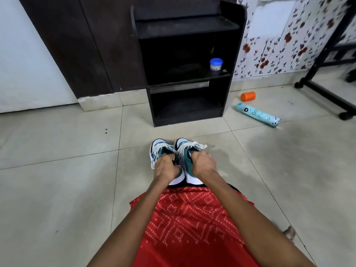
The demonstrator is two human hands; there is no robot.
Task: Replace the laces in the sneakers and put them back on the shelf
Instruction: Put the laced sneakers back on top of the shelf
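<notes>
A person looks down at two teal-and-white sneakers (174,158) side by side, in front of their red-clad lap and above the tiled floor (57,170). The left hand (167,167) fingers curl into the left shoe's opening; the right hand (204,164) fingers close on the right shoe's collar. White laces (194,145) appear threaded, ends loose. Lacing looks mostly done; the dark shelf (186,60) just ahead still awaits the pair.

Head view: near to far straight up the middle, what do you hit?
Red patterned garment → left hand and right hand → pair of teal-and-white sneakers → bare floor tiles → black shelf unit → blue-lidded jar on its middle shelf.
</notes>
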